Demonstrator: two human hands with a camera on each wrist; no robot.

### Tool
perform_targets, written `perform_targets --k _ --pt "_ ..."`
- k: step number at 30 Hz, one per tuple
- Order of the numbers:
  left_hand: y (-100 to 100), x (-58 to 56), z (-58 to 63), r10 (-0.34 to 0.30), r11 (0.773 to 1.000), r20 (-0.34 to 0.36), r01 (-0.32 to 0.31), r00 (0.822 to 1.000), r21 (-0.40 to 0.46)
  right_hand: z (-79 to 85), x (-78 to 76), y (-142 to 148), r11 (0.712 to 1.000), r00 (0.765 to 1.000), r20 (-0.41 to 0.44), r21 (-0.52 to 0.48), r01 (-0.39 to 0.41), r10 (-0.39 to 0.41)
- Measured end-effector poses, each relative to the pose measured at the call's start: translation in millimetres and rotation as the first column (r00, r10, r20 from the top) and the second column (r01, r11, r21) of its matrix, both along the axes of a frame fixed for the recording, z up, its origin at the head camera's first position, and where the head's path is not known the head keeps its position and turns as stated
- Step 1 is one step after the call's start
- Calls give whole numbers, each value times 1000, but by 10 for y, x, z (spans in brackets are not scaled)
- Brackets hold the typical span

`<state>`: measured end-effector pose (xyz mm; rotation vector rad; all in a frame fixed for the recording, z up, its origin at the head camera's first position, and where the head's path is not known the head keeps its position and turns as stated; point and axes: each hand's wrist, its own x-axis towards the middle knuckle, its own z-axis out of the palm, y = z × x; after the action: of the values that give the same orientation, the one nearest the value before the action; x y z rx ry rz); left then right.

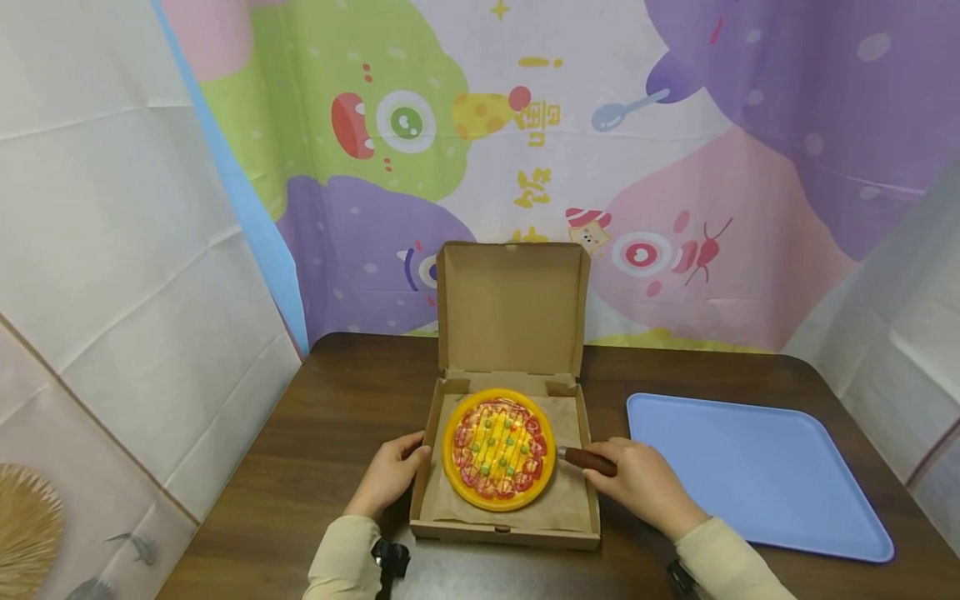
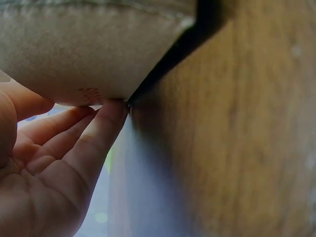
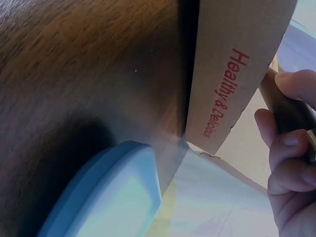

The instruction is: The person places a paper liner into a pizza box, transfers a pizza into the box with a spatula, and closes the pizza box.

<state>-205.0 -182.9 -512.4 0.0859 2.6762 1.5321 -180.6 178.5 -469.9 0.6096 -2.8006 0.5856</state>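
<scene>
head view: a round pizza with a yellow-orange rim, red slices and green dots (image 1: 498,450) lies in a shallow brown cardboard box (image 1: 502,533), on a sheet of brown paper (image 1: 536,518), nearer the left wall than the right. the left hand (image 1: 390,472) holds nothing; its fairly straight fingers touch the outside of the left wall. the right hand (image 1: 637,477) grips a dark brown handle (image 1: 592,462) with a short metal neck that reaches the pizza's right edge; whether a blade continues underneath cannot be told. the pizza looks glossy, like moulded plastic, so probably light, stiff and a little slippery; the raised rim seems the best hold by fingers, while support from below would need to sit near its middle. the paper may slide along with it, and the thin cardboard would likely flex under a firm push. the raised cardboard lid (image 1: 513,308) bounds the far side, the low walls the other three, so the freest way is upward. to the right, a pale blue rectangular tray (image 1: 750,475) with a low lip lies apart from the box on the dark wooden table (image 1: 322,450).
</scene>
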Motion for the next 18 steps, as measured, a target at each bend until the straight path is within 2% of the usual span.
perform_targets --k 18 --pt "-10 -7 -10 -2 1000 -7 2 1000 2 -24 -13 -14 998 998 -5 -11 58 -59"
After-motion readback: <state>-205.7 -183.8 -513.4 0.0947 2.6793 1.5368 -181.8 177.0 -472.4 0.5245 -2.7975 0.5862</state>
